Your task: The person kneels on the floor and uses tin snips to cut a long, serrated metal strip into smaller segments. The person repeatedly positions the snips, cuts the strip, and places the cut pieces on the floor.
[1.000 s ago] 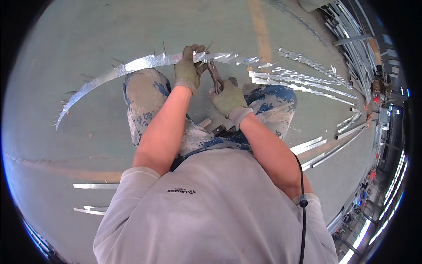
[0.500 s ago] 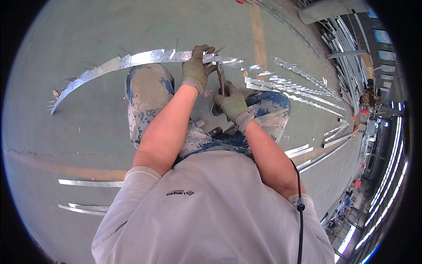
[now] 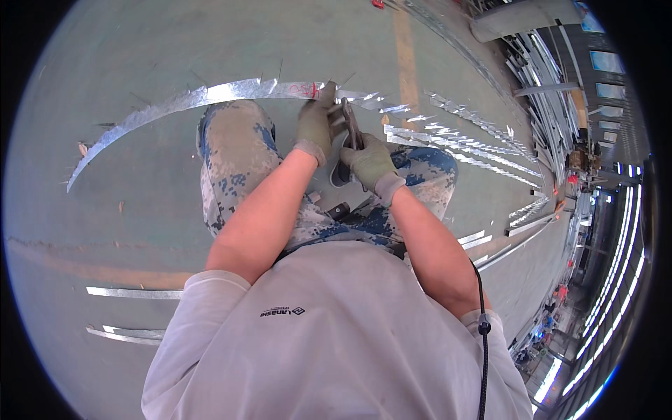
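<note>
My gloved left hand (image 3: pixel 318 126) is at a long, thin galvanized metal strip (image 3: pixel 241 91) that arches across in front of my knees. Its fingertips lap over the strip beside red marks, partly smeared by motion. Thin tabs stick up along the strip's far edge. My gloved right hand (image 3: pixel 369 162) is closed around a dark hand tool (image 3: pixel 351 120), whose long narrow end points up near the strip and my left fingers. Pliers or snips, I cannot tell which. Between my legs lies a short dark cylinder (image 3: pixel 340 210).
Several notched metal strips (image 3: pixel 455 143) lie on the green floor to the right. Flat strips (image 3: pixel 133 293) lie at the lower left. Long metal profiles (image 3: pixel 546 77) are stacked at the far right. A black cord (image 3: pixel 483 350) hangs over my shirt.
My left fingers have drawn down and curled slightly, closer to the tool. The strip's left end has shifted a little left and nearer. My right hand stays closed on the tool.
</note>
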Demonstrator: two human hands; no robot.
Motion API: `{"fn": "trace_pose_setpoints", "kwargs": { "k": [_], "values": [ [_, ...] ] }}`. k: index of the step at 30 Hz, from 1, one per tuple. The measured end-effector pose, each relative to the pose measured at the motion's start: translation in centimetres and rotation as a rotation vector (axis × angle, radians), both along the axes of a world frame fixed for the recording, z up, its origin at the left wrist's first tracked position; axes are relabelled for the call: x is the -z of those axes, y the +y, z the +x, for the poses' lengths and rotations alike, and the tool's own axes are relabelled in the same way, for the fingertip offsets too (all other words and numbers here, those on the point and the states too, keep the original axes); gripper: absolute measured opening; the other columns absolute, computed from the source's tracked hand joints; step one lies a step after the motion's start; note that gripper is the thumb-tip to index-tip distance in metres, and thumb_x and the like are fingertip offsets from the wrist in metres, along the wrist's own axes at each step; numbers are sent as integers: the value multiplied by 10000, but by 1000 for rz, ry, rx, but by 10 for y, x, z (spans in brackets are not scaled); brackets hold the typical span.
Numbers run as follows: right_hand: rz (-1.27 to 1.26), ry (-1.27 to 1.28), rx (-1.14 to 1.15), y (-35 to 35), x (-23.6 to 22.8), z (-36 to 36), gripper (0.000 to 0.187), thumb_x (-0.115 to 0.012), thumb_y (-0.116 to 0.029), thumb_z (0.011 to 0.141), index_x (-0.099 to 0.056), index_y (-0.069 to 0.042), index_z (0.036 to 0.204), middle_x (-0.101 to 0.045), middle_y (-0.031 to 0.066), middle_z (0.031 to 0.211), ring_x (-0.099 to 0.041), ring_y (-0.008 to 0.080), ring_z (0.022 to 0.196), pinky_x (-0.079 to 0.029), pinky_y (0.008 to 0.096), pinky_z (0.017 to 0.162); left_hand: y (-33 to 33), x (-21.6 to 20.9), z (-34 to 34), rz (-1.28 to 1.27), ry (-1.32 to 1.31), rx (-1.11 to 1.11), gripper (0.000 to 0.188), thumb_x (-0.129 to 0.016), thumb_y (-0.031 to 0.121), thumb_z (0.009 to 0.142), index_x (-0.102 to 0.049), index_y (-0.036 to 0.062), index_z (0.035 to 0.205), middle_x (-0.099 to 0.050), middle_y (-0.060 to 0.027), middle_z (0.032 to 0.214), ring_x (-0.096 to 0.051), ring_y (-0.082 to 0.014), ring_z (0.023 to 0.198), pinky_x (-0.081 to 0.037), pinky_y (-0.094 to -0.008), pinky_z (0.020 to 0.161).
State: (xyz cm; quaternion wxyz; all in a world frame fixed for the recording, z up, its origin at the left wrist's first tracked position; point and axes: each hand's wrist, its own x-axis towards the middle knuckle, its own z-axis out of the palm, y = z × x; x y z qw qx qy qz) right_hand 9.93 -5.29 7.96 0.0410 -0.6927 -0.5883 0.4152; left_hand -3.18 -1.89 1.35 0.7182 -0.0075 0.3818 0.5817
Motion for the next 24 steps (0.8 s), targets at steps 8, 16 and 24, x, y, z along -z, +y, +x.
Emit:
{"fn": "trace_pose_setpoints", "kwargs": {
  "k": [8, 16, 24],
  "values": [
    [85, 542, 27, -3, 20, 10, 507, -801, -212, 811, -600, -15, 1232, -662, 127, 1183, -701, 267, 914, -564, 353, 794, -5, 1, 19, 111, -32, 202, 185, -668, 160, 979, -621, -1, 1057, -688, -113, 872, -697, -217, 768, -602, -351, 676],
    [-596, 1219, 302, -13, 16, 40, 291, -707, -232, 972, -643, -44, 1185, -723, 65, 990, -706, 171, 799, -565, 317, 626, -12, -7, 17, 113, 18, 242, 179, -665, 175, 982, -646, 3, 1025, -698, -105, 840, -718, -228, 732, -606, -316, 621],
    [-935, 1663, 370, -24, 33, 30, 308, -615, -387, 1020, -682, -103, 1121, -661, -18, 813, -567, 111, 594, -399, 270, 502, -9, 1, 13, 115, 31, 269, 208, -676, 215, 987, -656, 15, 1038, -704, -96, 814, -728, -225, 739, -600, -316, 613]
  ]
}}
